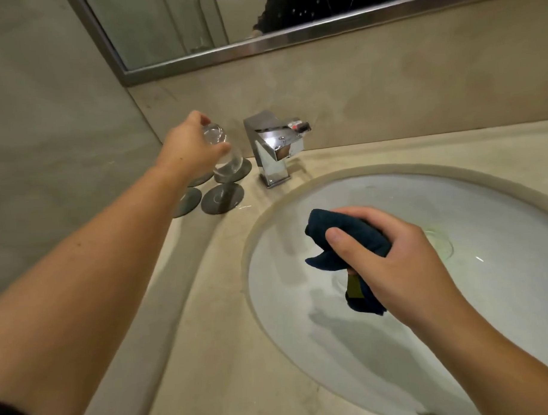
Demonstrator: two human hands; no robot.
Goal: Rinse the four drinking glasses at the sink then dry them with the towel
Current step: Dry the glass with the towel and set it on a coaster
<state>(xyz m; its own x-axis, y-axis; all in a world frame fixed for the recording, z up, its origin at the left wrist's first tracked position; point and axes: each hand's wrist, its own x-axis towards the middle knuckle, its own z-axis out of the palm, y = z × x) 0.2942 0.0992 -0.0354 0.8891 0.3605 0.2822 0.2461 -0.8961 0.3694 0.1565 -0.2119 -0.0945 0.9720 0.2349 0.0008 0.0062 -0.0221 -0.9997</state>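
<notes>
Clear glass [222, 153], thin, slick and breakable, sits base-up in the left grip [191, 148], clamped round its wall over the coasters [222, 198]. Right grip [389, 259] squeezes the soft towel [345, 236].

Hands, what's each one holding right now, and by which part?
Left hand grips an upturned glass around its base end, over the coasters. Right hand holds a bunched dark towel around its middle, above the sink.
</notes>
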